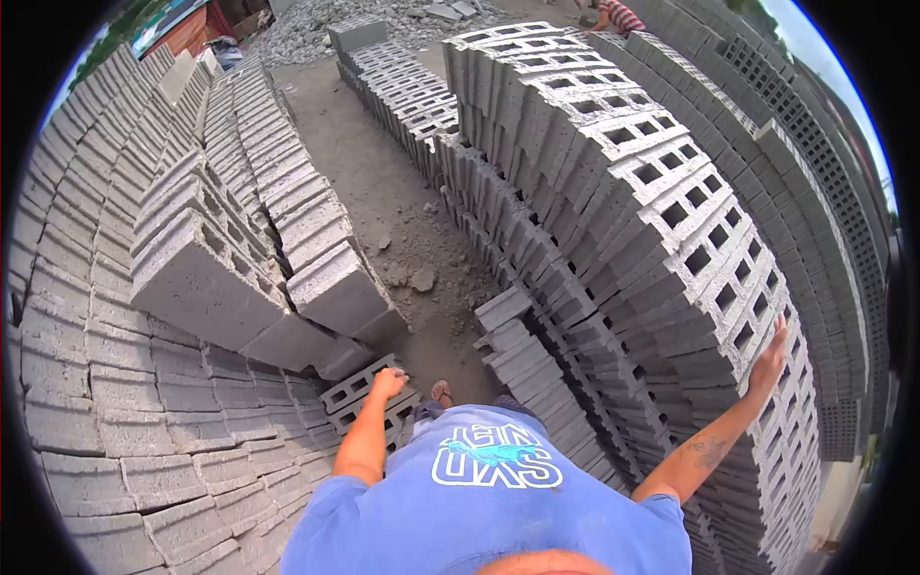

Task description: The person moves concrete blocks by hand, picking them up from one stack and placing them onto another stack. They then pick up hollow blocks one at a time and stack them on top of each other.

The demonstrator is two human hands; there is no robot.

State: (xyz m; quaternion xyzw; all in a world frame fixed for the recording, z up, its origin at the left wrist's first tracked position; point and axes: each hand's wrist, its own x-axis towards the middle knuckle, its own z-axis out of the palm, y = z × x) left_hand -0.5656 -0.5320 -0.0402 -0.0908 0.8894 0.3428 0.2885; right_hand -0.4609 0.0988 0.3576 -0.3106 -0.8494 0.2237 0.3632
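Note:
My left hand is closed at the upper edge of a grey hollow concrete block, low beside the left stacks. What its fingers grip is too small to make out. My right hand rests with fingers stretched along the top of the tall stack of hollow blocks on the right. Nothing shows held in it. Between my two arms, a lower stack of blocks stands close to my body.
Stacked blocks rise along the left. A dirt path with loose rubble runs ahead between the stacks. Gravel lies at the far end. Another person in a striped top is behind the right stacks.

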